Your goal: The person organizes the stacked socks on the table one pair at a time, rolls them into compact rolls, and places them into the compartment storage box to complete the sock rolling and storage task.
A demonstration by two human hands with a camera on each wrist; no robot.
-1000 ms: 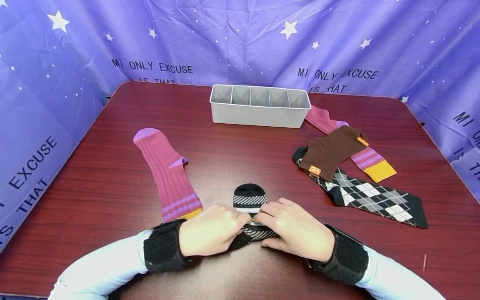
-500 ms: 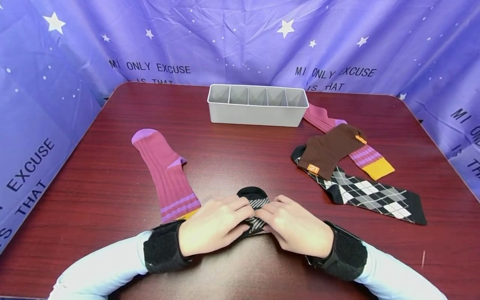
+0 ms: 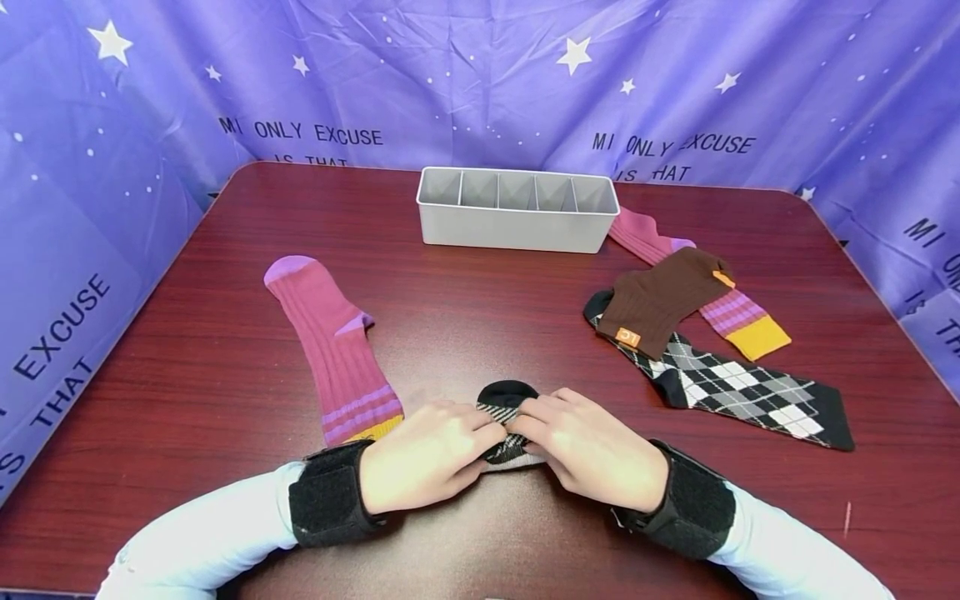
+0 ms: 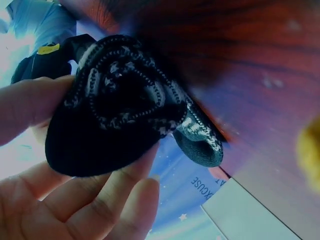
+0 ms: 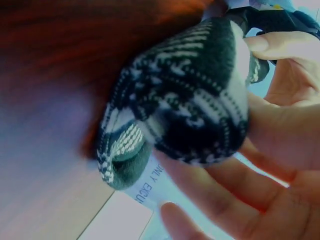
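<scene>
Both hands grip a black sock (image 3: 507, 393) with white and grey patterning, low on the table in front of the person. It is rolled up into a thick coil, with its black end sticking out on the far side. My left hand (image 3: 429, 458) holds the roll's left end, and my right hand (image 3: 596, 454) holds its right end. In the left wrist view, thumb and fingers lie around the coiled sock (image 4: 100, 145), its layers showing in a spiral. The right wrist view shows the other end of the roll (image 5: 195, 95) between thumb and fingers. The hands partly cover it in the head view.
A pink sock (image 3: 330, 342) lies to the left. On the right, a brown sock (image 3: 663, 300) lies across an argyle sock (image 3: 750, 392) and another pink sock (image 3: 757, 336). A grey divided box (image 3: 517, 229) stands at the back of the dark red table (image 3: 225, 358).
The sock has been rolled further: its flat stretch beyond the hands has grown shorter, and the striped white band there has gone into the roll. The hands stay in about the same place.
</scene>
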